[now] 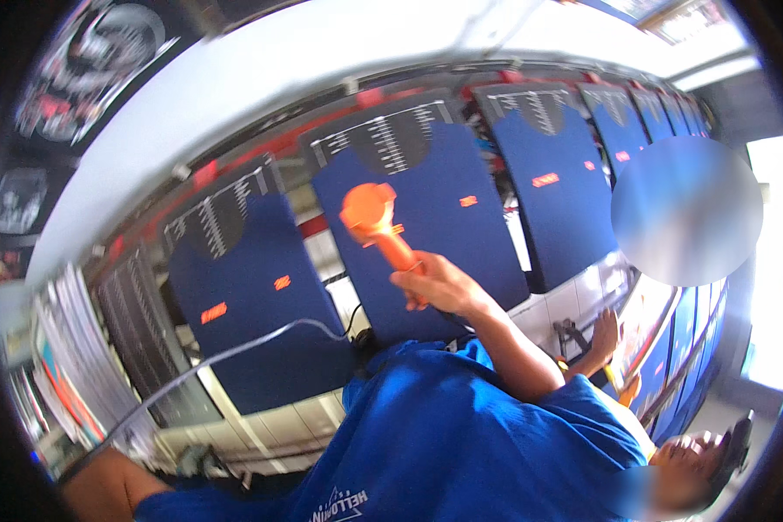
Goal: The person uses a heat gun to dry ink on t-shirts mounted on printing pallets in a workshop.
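Neither my left hand nor my right hand shows in the head view. Close in front of me is a person in a blue T-shirt (444,426), whose capped head is at the lower right. That person's hand (444,283) is closed round the handle of an orange tool (371,210) with a round head; its exact kind is blurred. The tool is held up in front of a dark blue garment panel (448,226) laid flat on a board. At the lower left, a bare bent limb (104,489) comes out of blue cloth; whose it is, I cannot tell.
More dark blue panels (548,187) with small orange prints lie along a row of boards. A grey hose (213,358) curves across the lower left, near stacked flat sheets (76,361). Another person's hand (607,335) is over the boards at right, beside a bright window (770,261).
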A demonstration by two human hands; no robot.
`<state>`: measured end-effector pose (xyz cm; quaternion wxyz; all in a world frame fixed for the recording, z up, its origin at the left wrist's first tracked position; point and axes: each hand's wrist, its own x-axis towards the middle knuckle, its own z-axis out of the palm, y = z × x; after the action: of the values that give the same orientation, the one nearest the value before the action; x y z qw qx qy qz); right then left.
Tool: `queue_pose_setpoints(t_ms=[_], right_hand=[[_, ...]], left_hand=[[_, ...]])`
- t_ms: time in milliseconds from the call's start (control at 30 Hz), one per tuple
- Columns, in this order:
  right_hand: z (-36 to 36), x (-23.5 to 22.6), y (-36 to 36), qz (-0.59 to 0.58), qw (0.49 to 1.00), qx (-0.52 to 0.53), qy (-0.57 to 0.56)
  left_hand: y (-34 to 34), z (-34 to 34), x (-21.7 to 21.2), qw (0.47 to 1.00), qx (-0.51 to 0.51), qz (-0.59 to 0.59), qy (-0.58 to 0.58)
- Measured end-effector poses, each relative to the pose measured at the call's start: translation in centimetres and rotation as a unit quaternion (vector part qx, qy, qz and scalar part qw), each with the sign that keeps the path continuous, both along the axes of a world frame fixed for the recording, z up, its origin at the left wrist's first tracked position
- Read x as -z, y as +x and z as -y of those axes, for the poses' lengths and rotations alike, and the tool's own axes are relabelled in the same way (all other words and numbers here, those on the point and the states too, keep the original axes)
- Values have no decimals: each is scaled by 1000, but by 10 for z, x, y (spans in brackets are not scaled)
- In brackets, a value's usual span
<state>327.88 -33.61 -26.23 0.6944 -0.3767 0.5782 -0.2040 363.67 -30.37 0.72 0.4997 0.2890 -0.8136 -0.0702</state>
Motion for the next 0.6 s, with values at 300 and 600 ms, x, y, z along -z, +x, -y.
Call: queue_pose_setpoints(t_ms=[300, 600], right_hand=[[-16, 7, -21, 26, 992, -70, -101], [-43, -13, -35, 86, 988, 40, -119]], left_hand=[[-120, 96, 68, 999, 36, -21, 16], [-256, 93, 115, 992, 118, -39, 33]])
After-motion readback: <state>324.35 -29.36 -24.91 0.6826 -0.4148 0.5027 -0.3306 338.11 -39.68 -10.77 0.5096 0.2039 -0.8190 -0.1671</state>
